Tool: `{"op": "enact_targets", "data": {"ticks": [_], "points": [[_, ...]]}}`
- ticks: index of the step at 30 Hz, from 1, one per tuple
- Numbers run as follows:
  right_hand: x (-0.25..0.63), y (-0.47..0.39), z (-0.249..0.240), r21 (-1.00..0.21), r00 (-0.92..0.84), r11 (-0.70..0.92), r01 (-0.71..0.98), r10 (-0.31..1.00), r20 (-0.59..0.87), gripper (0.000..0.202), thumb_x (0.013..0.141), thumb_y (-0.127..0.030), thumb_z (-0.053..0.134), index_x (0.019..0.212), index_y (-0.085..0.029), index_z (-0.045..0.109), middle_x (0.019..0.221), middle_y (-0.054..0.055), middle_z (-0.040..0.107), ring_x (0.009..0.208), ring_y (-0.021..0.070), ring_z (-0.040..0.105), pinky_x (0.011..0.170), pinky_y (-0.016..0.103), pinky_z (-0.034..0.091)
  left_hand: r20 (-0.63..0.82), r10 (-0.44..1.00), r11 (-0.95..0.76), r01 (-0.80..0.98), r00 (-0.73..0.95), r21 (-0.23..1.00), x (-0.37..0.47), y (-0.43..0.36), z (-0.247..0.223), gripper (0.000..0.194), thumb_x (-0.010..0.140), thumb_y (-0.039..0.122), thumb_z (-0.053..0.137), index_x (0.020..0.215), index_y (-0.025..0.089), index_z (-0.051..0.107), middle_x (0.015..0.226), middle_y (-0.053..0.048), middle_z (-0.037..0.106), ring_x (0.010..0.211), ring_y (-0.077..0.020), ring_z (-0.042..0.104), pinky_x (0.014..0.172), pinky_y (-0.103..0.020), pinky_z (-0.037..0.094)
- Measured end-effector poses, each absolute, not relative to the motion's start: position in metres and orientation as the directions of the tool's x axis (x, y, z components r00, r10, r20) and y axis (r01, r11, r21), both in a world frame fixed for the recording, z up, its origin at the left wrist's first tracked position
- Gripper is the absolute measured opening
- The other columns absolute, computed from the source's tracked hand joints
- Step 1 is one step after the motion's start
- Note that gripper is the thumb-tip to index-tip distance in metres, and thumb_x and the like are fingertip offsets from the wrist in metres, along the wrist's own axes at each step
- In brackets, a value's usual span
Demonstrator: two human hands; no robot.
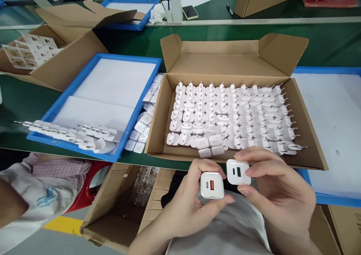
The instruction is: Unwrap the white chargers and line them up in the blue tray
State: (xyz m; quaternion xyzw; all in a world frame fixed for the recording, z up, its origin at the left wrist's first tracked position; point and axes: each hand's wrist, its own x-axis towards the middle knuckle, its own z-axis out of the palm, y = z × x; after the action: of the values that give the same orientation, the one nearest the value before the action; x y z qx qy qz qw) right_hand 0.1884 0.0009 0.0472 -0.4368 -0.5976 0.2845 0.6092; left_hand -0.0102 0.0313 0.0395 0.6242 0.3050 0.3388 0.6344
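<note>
My left hand (194, 202) is closed around a white charger (203, 189), its port face turned up and showing one small slot and one orange USB port. Just to the right, my right hand (278, 193) pinches another white charger (231, 172) by its edge, with a small slot and a dark USB port facing up. The two chargers sit side by side, close together. Beyond my hands stands an open cardboard box (306, 123) holding rows of white chargers (222, 108), mostly with their plug pins up. Several lie port side up at its near edge.
Left of the box, a blue tray (93, 59) carries a cluster of chargers (76, 135) at its near end. More chargers (139, 131) lie between tray and box. Another blue tray (332, 135) is at right. An open carton (73, 56) holds white dividers. A person (42, 195) sits at left.
</note>
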Motion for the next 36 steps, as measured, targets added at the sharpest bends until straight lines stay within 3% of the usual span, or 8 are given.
{"op": "enact_targets", "data": {"ticks": [4, 6, 8, 12, 19, 26, 36], "points": [[0.187, 0.001, 0.05, -0.835, 0.042, 0.499, 0.234, 0.852, 0.521, 0.028, 0.083, -0.003, 0.074, 0.105, -0.02, 0.071, 0.114, 0.01, 0.074, 0.106, 0.0258, 0.07, 0.09, 0.042, 0.062, 0.076, 0.767, -0.023, -0.091, 0.637, 0.996, -0.011, 0.037, 0.043, 0.044, 0.097, 0.051, 0.063, 0.132, 0.027, 0.05, 0.115, -0.006, 0.055, 0.096, -0.0198, 0.056, 0.082, -0.03, 0.046], [0.184, 0.002, 0.051, -0.795, -0.019, 0.547, 0.261, 0.826, 0.563, 0.027, 0.084, -0.001, 0.072, 0.104, -0.018, 0.07, 0.116, 0.01, 0.074, 0.107, 0.024, 0.07, 0.093, 0.04, 0.062, 0.105, 0.755, -0.015, -0.143, 0.647, 0.99, -0.011, 0.038, 0.045, 0.058, 0.099, 0.07, 0.043, 0.134, 0.024, 0.053, 0.116, -0.009, 0.054, 0.098, -0.0239, 0.057, 0.084, -0.035, 0.046], [0.181, 0.004, 0.052, -0.742, -0.069, 0.605, 0.29, 0.786, 0.614, 0.025, 0.086, 0.0, 0.068, 0.106, -0.016, 0.07, 0.115, 0.011, 0.074, 0.109, 0.0222, 0.07, 0.097, 0.038, 0.061, 0.074, 0.794, 0.026, -0.155, 0.604, 0.988, -0.008, 0.036, 0.046, 0.072, 0.1, 0.077, 0.022, 0.128, 0.022, 0.059, 0.112, -0.01, 0.055, 0.097, -0.0254, 0.056, 0.086, -0.038, 0.045], [0.176, 0.007, 0.052, -0.661, -0.143, 0.672, 0.334, 0.729, 0.669, 0.018, 0.092, -0.002, 0.064, 0.106, -0.013, 0.069, 0.108, 0.011, 0.074, 0.114, 0.0198, 0.069, 0.1, 0.033, 0.06, 0.046, 0.837, 0.05, -0.16, 0.545, 0.986, -0.002, 0.032, 0.046, 0.077, 0.099, 0.078, 0.012, 0.112, 0.022, 0.062, 0.103, -0.008, 0.053, 0.093, -0.0251, 0.051, 0.086, -0.04, 0.042], [0.176, 0.007, 0.05, -0.644, -0.153, 0.677, 0.358, 0.722, 0.675, 0.015, 0.09, -0.002, 0.067, 0.1, -0.013, 0.072, 0.106, 0.011, 0.076, 0.112, 0.0209, 0.07, 0.097, 0.034, 0.063, 0.037, 0.792, 0.043, -0.116, 0.609, 0.992, -0.004, 0.034, 0.044, 0.081, 0.097, 0.079, 0.003, 0.111, 0.02, 0.057, 0.107, -0.01, 0.051, 0.095, -0.0271, 0.051, 0.087, -0.043, 0.044], [0.173, 0.007, 0.049, -0.629, -0.13, 0.666, 0.401, 0.721, 0.68, 0.019, 0.089, -0.006, 0.068, 0.102, -0.017, 0.074, 0.102, 0.009, 0.079, 0.104, 0.0224, 0.073, 0.087, 0.037, 0.068, -0.009, 0.83, 0.095, -0.125, 0.557, 0.988, 0.0, 0.03, 0.05, 0.08, 0.096, 0.082, 0.01, 0.105, 0.02, 0.059, 0.103, -0.01, 0.052, 0.094, -0.0275, 0.05, 0.087, -0.043, 0.043], [0.169, 0.003, 0.045, -0.644, -0.112, 0.646, 0.41, 0.736, 0.668, 0.015, 0.09, -0.005, 0.066, 0.1, -0.015, 0.073, 0.107, 0.011, 0.075, 0.108, 0.022, 0.07, 0.09, 0.036, 0.066, 0.031, 0.855, 0.06, -0.158, 0.517, 0.986, 0.004, 0.031, 0.052, 0.074, 0.099, 0.077, 0.014, 0.106, 0.02, 0.061, 0.101, -0.009, 0.054, 0.095, -0.0267, 0.052, 0.089, -0.042, 0.044]]}}
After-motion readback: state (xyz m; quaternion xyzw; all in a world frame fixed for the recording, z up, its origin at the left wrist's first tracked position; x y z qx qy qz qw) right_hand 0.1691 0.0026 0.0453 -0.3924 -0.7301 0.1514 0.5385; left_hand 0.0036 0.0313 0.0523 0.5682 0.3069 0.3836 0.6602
